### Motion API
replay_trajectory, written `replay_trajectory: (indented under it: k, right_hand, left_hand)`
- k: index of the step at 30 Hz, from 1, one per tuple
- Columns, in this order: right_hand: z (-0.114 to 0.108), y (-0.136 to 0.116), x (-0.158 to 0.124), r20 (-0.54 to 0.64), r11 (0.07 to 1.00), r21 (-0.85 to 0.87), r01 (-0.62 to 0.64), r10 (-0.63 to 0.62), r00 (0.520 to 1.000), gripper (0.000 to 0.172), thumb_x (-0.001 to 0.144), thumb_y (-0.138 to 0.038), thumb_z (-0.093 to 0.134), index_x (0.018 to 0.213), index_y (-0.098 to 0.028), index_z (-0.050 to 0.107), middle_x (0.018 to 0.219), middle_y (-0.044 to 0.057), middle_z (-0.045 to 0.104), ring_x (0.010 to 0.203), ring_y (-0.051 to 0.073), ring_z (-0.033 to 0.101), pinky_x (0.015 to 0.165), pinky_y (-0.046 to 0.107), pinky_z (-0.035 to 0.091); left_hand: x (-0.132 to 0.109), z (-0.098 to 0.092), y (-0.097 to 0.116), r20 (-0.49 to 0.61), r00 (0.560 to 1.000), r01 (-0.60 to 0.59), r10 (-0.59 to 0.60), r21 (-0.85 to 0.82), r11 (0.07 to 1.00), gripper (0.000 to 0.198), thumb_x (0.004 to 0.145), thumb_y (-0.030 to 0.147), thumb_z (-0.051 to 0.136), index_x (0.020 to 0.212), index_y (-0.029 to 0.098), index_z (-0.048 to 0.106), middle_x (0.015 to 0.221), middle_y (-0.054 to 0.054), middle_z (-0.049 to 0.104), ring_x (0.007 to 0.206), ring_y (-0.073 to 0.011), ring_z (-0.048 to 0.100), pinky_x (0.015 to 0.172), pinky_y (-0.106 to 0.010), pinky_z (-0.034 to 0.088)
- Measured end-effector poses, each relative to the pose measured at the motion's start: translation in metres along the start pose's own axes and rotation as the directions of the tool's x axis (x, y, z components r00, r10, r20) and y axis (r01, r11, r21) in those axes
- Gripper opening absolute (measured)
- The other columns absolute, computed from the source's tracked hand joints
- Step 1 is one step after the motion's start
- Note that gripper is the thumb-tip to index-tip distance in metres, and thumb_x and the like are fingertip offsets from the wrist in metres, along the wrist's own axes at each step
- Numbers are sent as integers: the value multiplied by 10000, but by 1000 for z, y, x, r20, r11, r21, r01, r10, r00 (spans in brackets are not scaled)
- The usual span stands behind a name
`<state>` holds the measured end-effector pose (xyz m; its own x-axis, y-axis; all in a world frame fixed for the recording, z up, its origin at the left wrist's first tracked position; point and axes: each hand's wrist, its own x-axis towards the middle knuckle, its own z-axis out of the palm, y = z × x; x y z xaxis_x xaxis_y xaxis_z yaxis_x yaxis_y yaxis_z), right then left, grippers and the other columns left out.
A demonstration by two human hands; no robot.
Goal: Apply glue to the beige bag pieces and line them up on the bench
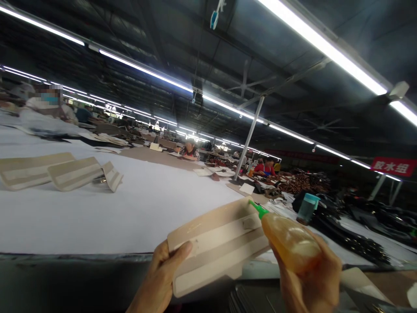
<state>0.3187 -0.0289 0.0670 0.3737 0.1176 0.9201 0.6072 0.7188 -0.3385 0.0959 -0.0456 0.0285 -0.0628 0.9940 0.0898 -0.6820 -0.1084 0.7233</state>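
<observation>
My left hand (163,274) grips the near end of a beige leather piece (211,248) with lighter strips across it, thumb on top. My right hand (312,282) is wrapped round an amber glue bottle (289,243). Its green nozzle (257,208) touches the far upper edge of the beige piece. Both are held up over the near edge of the white table (114,213).
Three similar beige pieces (65,171) lie at the table's left. A teal-capped bottle (308,208) stands to the right beside dark straps (352,239). Other people work at distant tables (190,150). A metal post (249,137) rises mid-room.
</observation>
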Motion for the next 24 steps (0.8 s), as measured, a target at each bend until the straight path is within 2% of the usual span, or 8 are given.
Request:
replay_trajectory:
  k: [3,5,8,11,15,19,22,24]
  right_hand:
    - [4,0,-1,39,992,86,88,-92,995,554,737,-281,792,1259,-262,606,1181,45,638,1026,263,617,889,397,501]
    - [6,-1,0,13,989,98,112,-114,993,578,719,-267,809,1261,-263,607,1181,35,635,1027,257,617,897,391,502]
    - [7,-3,2,-32,993,71,92,-90,995,584,701,-278,834,1243,-288,618,1170,16,631,1011,252,619,909,385,502]
    - [5,-1,3,-8,993,91,74,-74,997,576,718,-368,825,1249,-310,611,1173,15,631,1010,256,619,898,386,510]
    - [0,8,2,-12,998,45,32,-31,999,611,715,-313,821,1281,-307,589,1215,17,617,1067,242,600,963,382,465]
    - [-2,9,4,-13,999,-18,45,-46,999,604,713,-325,816,1272,-265,595,1207,51,623,1061,281,597,958,436,474]
    - [1,-1,0,-2,996,9,94,-94,996,573,717,-319,808,1249,-256,605,1161,50,642,1012,272,623,904,416,511]
    - [3,-11,-8,77,993,96,71,-79,994,524,756,-303,764,1251,-257,599,1181,58,640,1033,268,631,885,410,530]
  left_hand:
    - [2,-2,1,14,1000,-12,12,6,1000,319,649,349,870,897,160,803,657,-44,767,591,-193,710,564,-225,546]
    - [3,-3,2,28,999,-15,15,4,1000,329,649,351,869,905,155,804,663,-54,768,622,-215,722,536,-224,533]
    - [4,-5,2,20,1000,-20,20,23,1000,316,659,348,863,899,152,804,646,-49,761,574,-206,706,513,-227,523]
    - [4,-5,2,14,1000,-18,17,44,999,301,654,350,864,868,146,805,617,-44,750,553,-195,697,535,-230,538]
    - [3,-4,3,20,1000,-13,12,34,999,301,647,357,865,852,146,802,634,-50,755,620,-225,719,554,-242,551]
    - [3,-5,5,-26,1000,-10,11,36,999,234,614,335,886,708,152,773,594,-28,742,557,-198,697,533,-228,536]
    - [3,-5,5,-12,1000,-9,10,19,1000,281,620,355,883,792,153,790,647,-45,766,621,-236,725,522,-241,534]
    - [3,-5,4,10,1000,-14,14,5,1000,347,634,375,874,884,147,795,697,-61,782,669,-264,740,522,-258,538]
